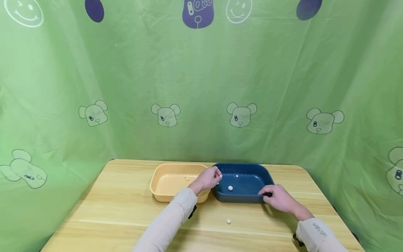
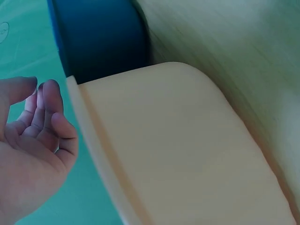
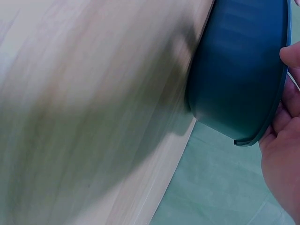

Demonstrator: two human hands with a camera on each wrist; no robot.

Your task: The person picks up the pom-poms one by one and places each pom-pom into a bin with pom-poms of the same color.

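Note:
My left hand (image 1: 207, 179) is over the adjoining rims of an orange plastic basin (image 1: 163, 197) and a dark blue basin (image 1: 234, 198), pinching a small white ball (image 1: 221, 176) at its fingertips. In the left wrist view the thumb and forefinger of that hand (image 2: 37, 136) nearly meet, and the ball is hidden. My right hand (image 1: 278, 198) grips the blue basin's near right corner, thumb (image 3: 291, 55) on the outer wall and fingers over the rim. Inside the blue basin lie a larger white ball (image 1: 230, 188) and a smaller one (image 1: 237, 176).
Small pale balls (image 1: 187, 179) lie inside the orange basin. One white ball (image 1: 228, 221) rests on the wooden table (image 1: 104, 210) in front of the blue basin. A green printed curtain (image 1: 201, 77) hangs behind and at both sides of the table.

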